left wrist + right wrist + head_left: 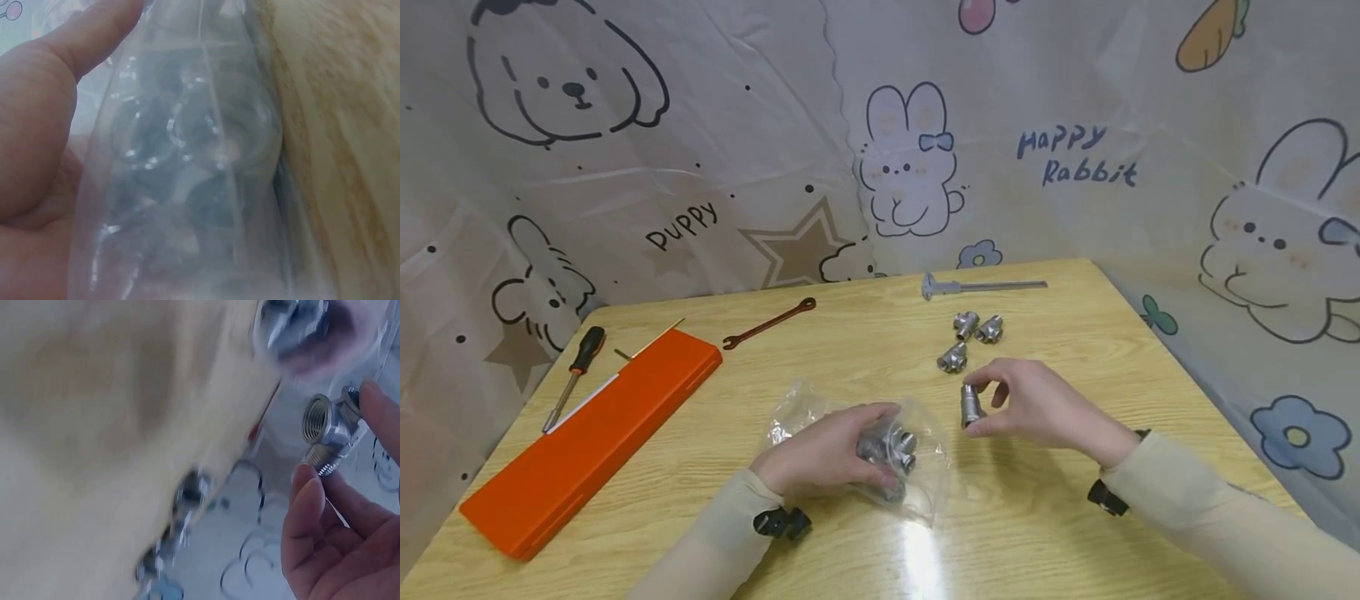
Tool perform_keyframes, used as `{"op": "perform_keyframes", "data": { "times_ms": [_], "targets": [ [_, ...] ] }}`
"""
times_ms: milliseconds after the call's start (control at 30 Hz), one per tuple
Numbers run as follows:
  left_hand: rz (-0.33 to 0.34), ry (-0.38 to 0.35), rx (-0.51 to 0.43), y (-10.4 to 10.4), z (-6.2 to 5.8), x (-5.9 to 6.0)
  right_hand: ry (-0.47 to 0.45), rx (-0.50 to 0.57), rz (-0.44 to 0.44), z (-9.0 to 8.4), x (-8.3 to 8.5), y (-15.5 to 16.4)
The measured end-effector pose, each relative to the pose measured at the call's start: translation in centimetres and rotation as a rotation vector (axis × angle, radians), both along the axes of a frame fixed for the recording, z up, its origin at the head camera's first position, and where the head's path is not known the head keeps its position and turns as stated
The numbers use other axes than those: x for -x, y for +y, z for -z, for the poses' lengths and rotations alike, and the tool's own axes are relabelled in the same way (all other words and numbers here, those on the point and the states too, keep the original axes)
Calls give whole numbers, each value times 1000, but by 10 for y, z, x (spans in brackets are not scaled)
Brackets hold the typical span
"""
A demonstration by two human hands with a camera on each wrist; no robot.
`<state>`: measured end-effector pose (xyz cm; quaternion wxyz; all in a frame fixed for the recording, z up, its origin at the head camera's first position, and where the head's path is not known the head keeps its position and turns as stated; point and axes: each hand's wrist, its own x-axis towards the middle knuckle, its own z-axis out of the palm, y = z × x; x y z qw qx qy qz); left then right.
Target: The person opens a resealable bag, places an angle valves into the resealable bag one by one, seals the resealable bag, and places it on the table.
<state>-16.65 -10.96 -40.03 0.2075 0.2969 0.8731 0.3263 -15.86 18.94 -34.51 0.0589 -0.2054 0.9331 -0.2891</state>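
My left hand grips a clear plastic bag with several metal pipe fittings inside it. In the left wrist view the bag fills the middle, its fittings blurred behind the plastic. To the right of the bag, my right hand pinches one threaded metal tee fitting between thumb and fingers. The right wrist view shows this tee fitting with its threaded openings. Just beyond the right hand, three similar tee fittings sit grouped on the wooden table.
A caliper lies near the table's back edge. A red-brown wrench is left of centre. An orange case lies at the left, with a black-handled screwdriver and a thin brass-coloured rod beside it. A printed curtain hangs behind.
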Motion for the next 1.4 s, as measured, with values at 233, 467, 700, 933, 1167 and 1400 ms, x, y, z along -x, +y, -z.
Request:
{"op": "perform_keyframes", "data": {
  "times_ms": [233,467,700,933,1167,1400],
  "targets": [
    [4,2,-2,1,0,2,-63,144,-64,17,-22,-26],
    [15,13,-5,0,-1,1,-61,170,-87,32,-27,-54],
    [37,23,-29,0,0,2,105,48,-69,41,-26,-81],
    [34,31,-45,0,0,2,178,-22,-27,44,-21,-94],
    [30,5,-51,0,2,2,154,-39,-61,45,-20,-88],
    [29,16,-33,0,2,2,112,-11,-98,40,-19,-77]
  ]
}}
